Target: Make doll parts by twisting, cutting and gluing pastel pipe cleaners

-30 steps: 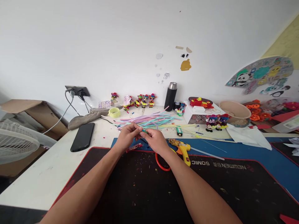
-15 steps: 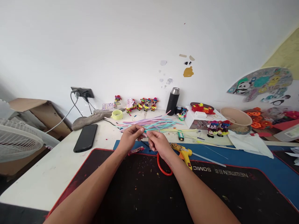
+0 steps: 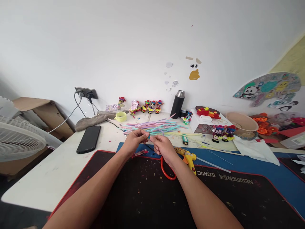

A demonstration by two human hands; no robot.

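Observation:
My left hand (image 3: 136,140) and my right hand (image 3: 162,145) meet fingertip to fingertip above the back edge of the dark mat. Both pinch a small teal pipe cleaner (image 3: 149,137), mostly hidden by the fingers. Just behind them lies a loose pile of pastel pipe cleaners (image 3: 166,126) in pink, lilac and teal. A lilac strand curves close over my right fingers; I cannot tell whether it belongs to the held piece. Under my right wrist shows a red loop-shaped handle (image 3: 164,171), its other end hidden. A yellow glue gun (image 3: 189,159) lies right of that wrist.
A phone (image 3: 88,139) lies left on the white table, near a fan (image 3: 21,140). Behind the pile stand a roll of yellow tape (image 3: 121,116), several small fuzzy figures (image 3: 151,107) and a black flask (image 3: 178,105). A white box (image 3: 197,125) and a bowl (image 3: 241,121) are at right.
The view has shifted slightly, so the scene sits a little further right. My fingers have shifted slightly around the teal pipe cleaner; both hands keep their pinch.

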